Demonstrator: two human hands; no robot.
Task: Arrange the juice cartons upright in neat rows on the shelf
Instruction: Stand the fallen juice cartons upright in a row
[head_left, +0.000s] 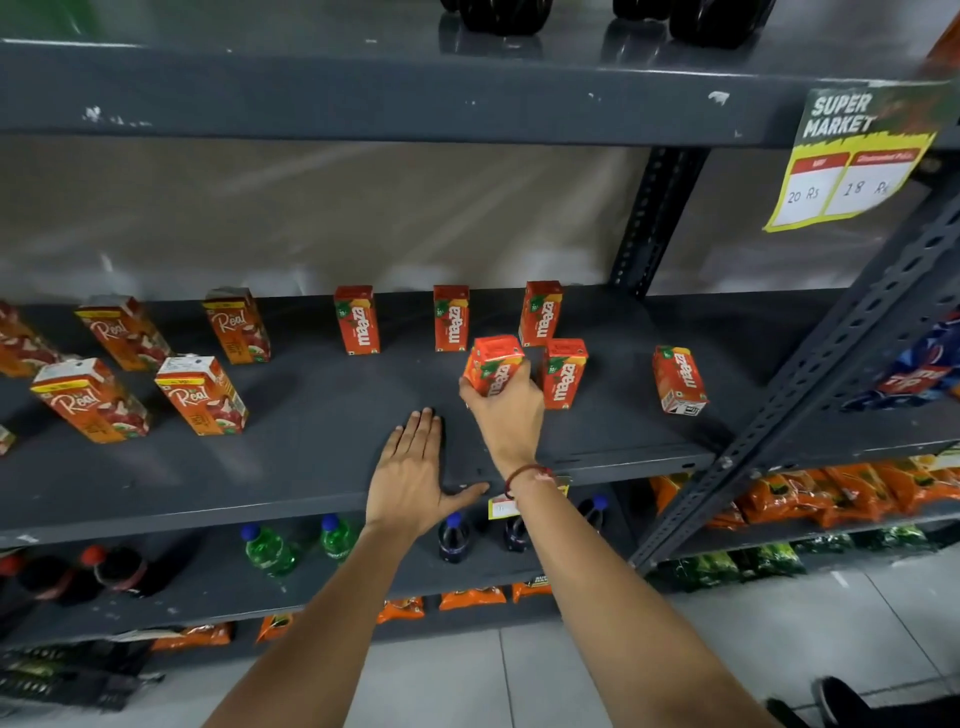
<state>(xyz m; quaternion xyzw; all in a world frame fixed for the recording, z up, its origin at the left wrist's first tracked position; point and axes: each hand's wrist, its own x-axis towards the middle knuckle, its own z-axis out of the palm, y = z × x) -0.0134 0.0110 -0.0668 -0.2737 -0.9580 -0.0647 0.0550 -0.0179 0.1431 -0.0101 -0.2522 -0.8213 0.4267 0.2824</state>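
The right hand (506, 410) was clamped round a small orange carton (492, 364), its fingers hiding the carton's lower half, so whether its base touched the grey shelf (311, 457) could not be told. The left hand (413, 467) lay flat with fingers spread on the bare front of the shelf, near its edge. Five more small cartons (563, 373) stood upright behind and to the right (one (679, 379) well apart), while the bigger cartons (202, 395) on the left ran out of view, leaving open room in the middle.
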